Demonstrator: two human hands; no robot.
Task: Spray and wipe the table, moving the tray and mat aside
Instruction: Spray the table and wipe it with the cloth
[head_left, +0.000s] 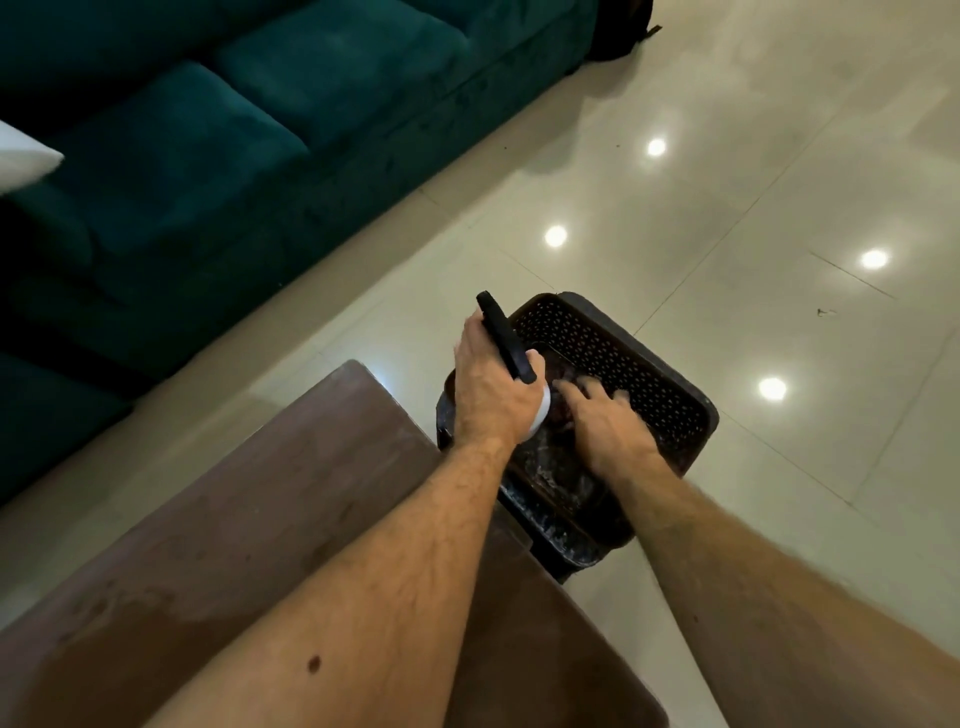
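Note:
My left hand grips a spray bottle with a black trigger head and a white body, holding it over the near left corner of a dark perforated plastic basket. The basket stands on the floor just past the end of the brown wooden table. My right hand reaches down into the basket with its fingers spread, blurred, touching dark crumpled material at the bottom. Whether it holds any of that material is unclear. No tray or mat is in view.
A dark green sofa runs along the left, with a white cushion at its left edge. Glossy beige floor tiles with light reflections spread to the right. A dark object sits by the sofa's far end.

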